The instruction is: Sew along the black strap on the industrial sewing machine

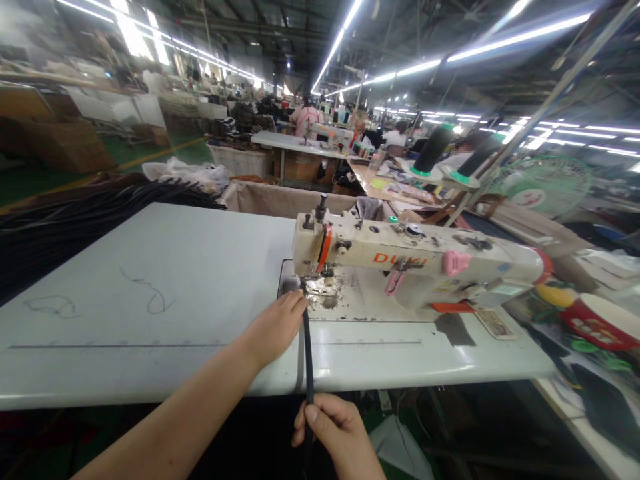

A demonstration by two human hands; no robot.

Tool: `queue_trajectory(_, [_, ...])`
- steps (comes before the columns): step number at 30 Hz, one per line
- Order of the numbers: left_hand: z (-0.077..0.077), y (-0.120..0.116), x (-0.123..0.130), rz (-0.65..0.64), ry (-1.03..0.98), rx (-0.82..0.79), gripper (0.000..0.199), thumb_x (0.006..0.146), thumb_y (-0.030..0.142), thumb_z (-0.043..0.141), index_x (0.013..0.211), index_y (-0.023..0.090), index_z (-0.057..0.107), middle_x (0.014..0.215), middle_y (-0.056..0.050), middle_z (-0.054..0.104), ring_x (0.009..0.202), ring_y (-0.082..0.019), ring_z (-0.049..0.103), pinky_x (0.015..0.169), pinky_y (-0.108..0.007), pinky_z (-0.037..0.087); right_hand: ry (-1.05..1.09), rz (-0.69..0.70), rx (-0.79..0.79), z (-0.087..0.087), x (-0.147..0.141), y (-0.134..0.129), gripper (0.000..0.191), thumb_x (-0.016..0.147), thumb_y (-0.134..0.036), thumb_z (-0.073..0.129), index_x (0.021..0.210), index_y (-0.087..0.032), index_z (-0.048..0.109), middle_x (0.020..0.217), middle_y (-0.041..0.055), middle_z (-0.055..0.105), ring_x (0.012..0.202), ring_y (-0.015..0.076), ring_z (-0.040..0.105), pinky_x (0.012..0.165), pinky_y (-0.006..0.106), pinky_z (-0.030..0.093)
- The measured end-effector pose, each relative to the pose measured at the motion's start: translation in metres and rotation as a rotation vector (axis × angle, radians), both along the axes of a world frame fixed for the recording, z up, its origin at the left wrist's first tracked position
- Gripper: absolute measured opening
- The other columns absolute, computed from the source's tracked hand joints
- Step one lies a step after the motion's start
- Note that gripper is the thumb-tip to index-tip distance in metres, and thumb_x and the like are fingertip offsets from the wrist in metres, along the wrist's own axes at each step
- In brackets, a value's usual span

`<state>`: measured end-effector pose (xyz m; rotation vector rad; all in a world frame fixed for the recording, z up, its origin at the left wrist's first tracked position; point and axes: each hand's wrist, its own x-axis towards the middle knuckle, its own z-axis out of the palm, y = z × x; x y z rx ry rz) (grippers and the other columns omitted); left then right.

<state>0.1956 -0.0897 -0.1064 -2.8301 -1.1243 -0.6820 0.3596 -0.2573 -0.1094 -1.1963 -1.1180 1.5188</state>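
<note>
A narrow black strap (pixel 308 353) runs from under the needle area of the white sewing machine (pixel 360 257) down over the table's front edge. My left hand (pixel 280 323) lies at the needle plate, its fingers together and pressing on the strap's far end. Below the table edge, my right hand (pixel 333 427) pinches the same strap between thumb and fingers. The strap is fairly straight between both hands. Its end under the presser foot is hidden by the left fingertips.
Loose threads (pixel 155 297) lie on the white table (pixel 215 267). A heap of black straps (pixel 100 210) hangs at the left. Thread cones (pixel 434 150) and a green fan (pixel 543 183) stand behind the machine. A red tub (pixel 603 323) sits at right. Other people work farther back.
</note>
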Motion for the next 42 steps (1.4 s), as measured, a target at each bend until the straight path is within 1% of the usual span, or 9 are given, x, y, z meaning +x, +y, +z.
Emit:
queue_trajectory(6, [0.002,-0.005,-0.002,-0.030,0.104,0.044,0.026,0.101,0.010,0.048,0.122,0.013,0.063,0.125,-0.013,0.068,0.127,-0.028,0.063,0.111,-0.042,0.053,-0.023,0.062,0.035,0.005,0.000,0.000,0.047,0.086,-0.063,0.076,0.072,-0.018,0.078,0.070,0.0044,0.073,0.070,0.0182,0.063,0.071,0.030,0.045])
queue_trajectory(9, [0.004,-0.005,-0.002,-0.039,0.112,0.053,0.022,0.101,0.010,0.049,0.116,0.013,0.065,0.121,-0.013,0.069,0.123,-0.027,0.064,0.108,-0.042,0.055,-0.070,0.059,0.113,0.000,0.000,0.001,0.048,0.084,-0.064,0.077,0.070,-0.018,0.077,0.072,0.0037,0.071,0.070,0.0182,0.061,0.068,0.029,0.043])
queue_trajectory(12, [0.008,-0.005,-0.003,-0.041,0.094,0.049,0.021,0.101,0.012,0.050,0.114,0.014,0.066,0.122,-0.014,0.069,0.120,-0.028,0.065,0.105,-0.044,0.056,-0.097,0.049,0.154,-0.003,0.000,0.002,0.044,0.085,-0.061,0.077,0.071,-0.019,0.078,0.076,0.0039,0.072,0.074,0.0195,0.063,0.070,0.030,0.045])
queue_trajectory(15, [0.011,-0.005,-0.004,-0.046,0.061,0.034,0.020,0.101,0.013,0.051,0.113,0.014,0.067,0.123,-0.015,0.067,0.118,-0.028,0.065,0.105,-0.044,0.056,-0.103,0.014,0.096,0.006,-0.001,0.004,0.038,0.088,-0.057,0.077,0.080,-0.021,0.082,0.081,0.0047,0.076,0.078,0.0204,0.065,0.074,0.031,0.047])
queue_trajectory(19, [0.011,-0.005,-0.005,-0.059,0.033,0.019,0.024,0.102,0.014,0.049,0.117,0.013,0.067,0.125,-0.016,0.067,0.118,-0.028,0.066,0.105,-0.045,0.056,0.029,-0.025,-0.058,0.021,-0.004,0.004,0.037,0.091,-0.057,0.073,0.095,-0.020,0.080,0.080,0.0051,0.080,0.073,0.0189,0.066,0.069,0.029,0.047])
queue_trajectory(22, [0.012,-0.005,-0.005,-0.041,0.028,0.014,0.024,0.103,0.014,0.048,0.117,0.011,0.067,0.125,-0.017,0.067,0.116,-0.028,0.067,0.104,-0.043,0.057,0.024,-0.052,-0.068,0.028,-0.006,0.002,0.035,0.091,-0.054,0.074,0.091,-0.019,0.079,0.075,0.0038,0.079,0.070,0.0172,0.065,0.069,0.028,0.047])
queue_trajectory(29, [0.018,-0.005,-0.006,-0.024,0.048,-0.027,0.025,0.104,0.017,0.045,0.117,0.012,0.067,0.124,-0.015,0.066,0.115,-0.026,0.067,0.105,-0.043,0.055,-0.022,-0.045,-0.076,0.039,0.000,-0.011,0.030,0.092,-0.049,0.074,0.088,-0.021,0.081,0.077,0.0033,0.079,0.076,0.0195,0.068,0.076,0.031,0.051])
queue_trajectory(34, [0.020,-0.004,-0.007,-0.033,0.046,-0.083,0.028,0.105,0.018,0.043,0.122,0.011,0.064,0.128,-0.017,0.064,0.118,-0.027,0.065,0.106,-0.045,0.054,-0.033,-0.007,-0.094,0.040,0.007,-0.016,0.035,0.093,-0.054,0.072,0.090,-0.021,0.081,0.080,0.0055,0.079,0.079,0.0235,0.070,0.078,0.036,0.054])
queue_trajectory(42, [0.020,-0.005,-0.007,-0.035,0.072,-0.070,0.027,0.106,0.018,0.043,0.121,0.010,0.064,0.126,-0.016,0.064,0.119,-0.026,0.065,0.106,-0.043,0.054,-0.034,-0.012,-0.077,0.039,0.007,-0.017,0.032,0.094,-0.051,0.072,0.086,-0.022,0.082,0.078,0.0045,0.078,0.077,0.0223,0.069,0.075,0.034,0.051])
